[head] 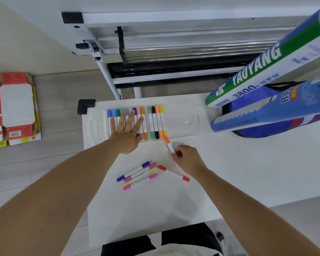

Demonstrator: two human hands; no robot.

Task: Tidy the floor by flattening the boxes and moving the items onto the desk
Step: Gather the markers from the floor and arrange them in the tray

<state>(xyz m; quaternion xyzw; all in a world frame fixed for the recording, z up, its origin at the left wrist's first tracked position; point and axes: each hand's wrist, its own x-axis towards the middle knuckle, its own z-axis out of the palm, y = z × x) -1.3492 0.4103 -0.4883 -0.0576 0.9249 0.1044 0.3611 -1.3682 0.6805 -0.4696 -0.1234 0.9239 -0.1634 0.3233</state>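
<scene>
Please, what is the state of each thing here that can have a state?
Left hand: open, flat on the markers in the case.
Right hand: pinches an orange marker, its tip near the case.
Case: open, partly filled.
Loose markers: five, lying on the desk.
Boxes: flattened, on the floor.

Pale grey wood-plank floor (59,93) at left; white desk top (229,172) w/ black corner guard (85,106); white metal frame (155,17) w/ chrome rails (192,50) behind.

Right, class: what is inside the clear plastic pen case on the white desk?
Coloured marker pens lie side by side in the clear plastic pen case: teal, black, orange and yellow show fully. The flat left hand covers part of the others.
</scene>
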